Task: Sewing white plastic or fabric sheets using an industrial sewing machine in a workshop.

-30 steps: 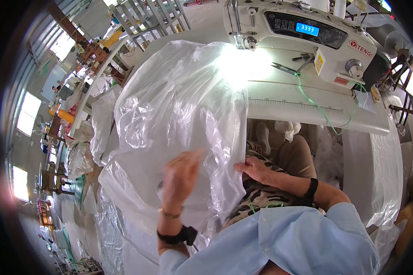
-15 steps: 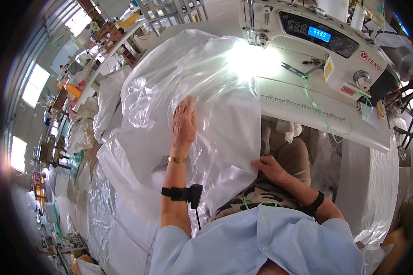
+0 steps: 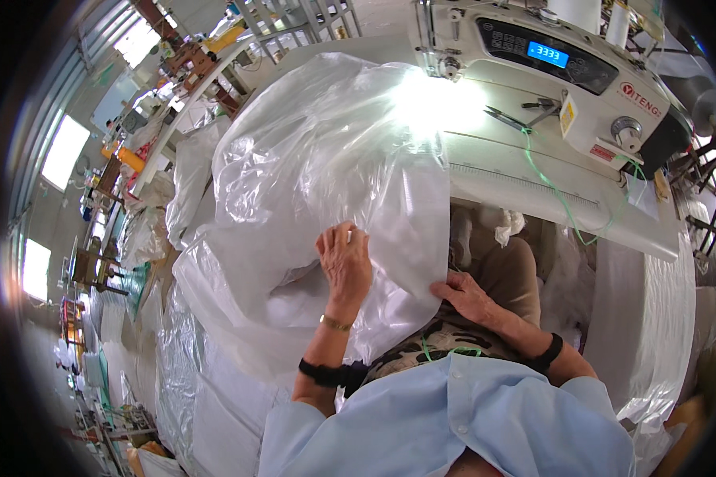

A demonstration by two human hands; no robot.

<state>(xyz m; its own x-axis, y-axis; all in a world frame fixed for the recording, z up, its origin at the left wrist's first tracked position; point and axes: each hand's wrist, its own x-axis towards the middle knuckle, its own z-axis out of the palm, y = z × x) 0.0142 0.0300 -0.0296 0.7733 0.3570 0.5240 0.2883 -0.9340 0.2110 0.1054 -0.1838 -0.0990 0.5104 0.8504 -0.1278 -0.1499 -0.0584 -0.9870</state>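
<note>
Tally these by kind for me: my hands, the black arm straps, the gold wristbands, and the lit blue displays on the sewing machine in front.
Hands: 2 (left hand over the plastic, right hand at its edge)
Black straps: 2 (left strap, right strap)
Gold band: 1
Blue display: 1
Total: 6

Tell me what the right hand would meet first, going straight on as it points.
Probably the translucent plastic sheet, whose edge the right hand touches; then perhaps the left hand. Depth is unclear.
</note>
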